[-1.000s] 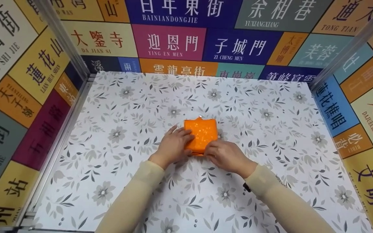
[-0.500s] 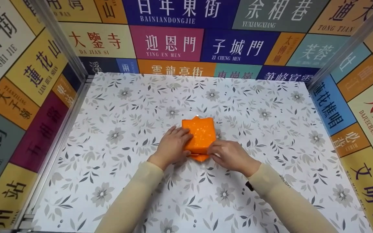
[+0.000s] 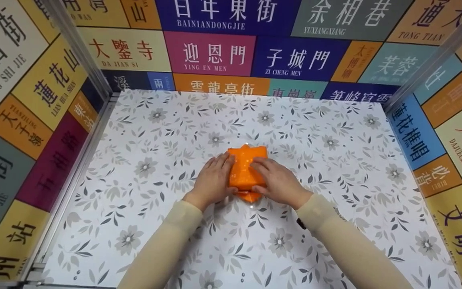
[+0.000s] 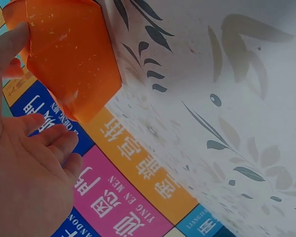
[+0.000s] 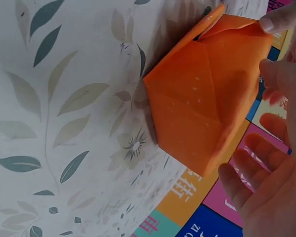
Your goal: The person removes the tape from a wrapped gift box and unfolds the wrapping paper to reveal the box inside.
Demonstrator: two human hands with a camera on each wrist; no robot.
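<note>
An orange paper package [image 3: 248, 170] lies mid-table, boxy, speckled with small light flecks. One pointed tip sticks out at its far edge, and a triangular paper flap [image 3: 250, 196] lies at the near end. My left hand [image 3: 211, 178] holds the left side, thumb at the near corner. My right hand [image 3: 281, 180] grips the right part, fingers bent over the top and thumb at the near edge. In the left wrist view the package [image 4: 71, 54] shows a creased side. The right wrist view shows the package [image 5: 202, 94] with folded paper layers near the thumb.
A white cloth with grey flowers and leaves covers the table [image 3: 146, 241]. Panels with coloured blocks and large characters [image 3: 211, 54] stand along the back and both sides. Metal rails [image 3: 80, 48] run up the corners.
My right hand has moved from the near right corner up onto the package's top. The near flap has come out and points towards me. My left hand stays at the left side.
</note>
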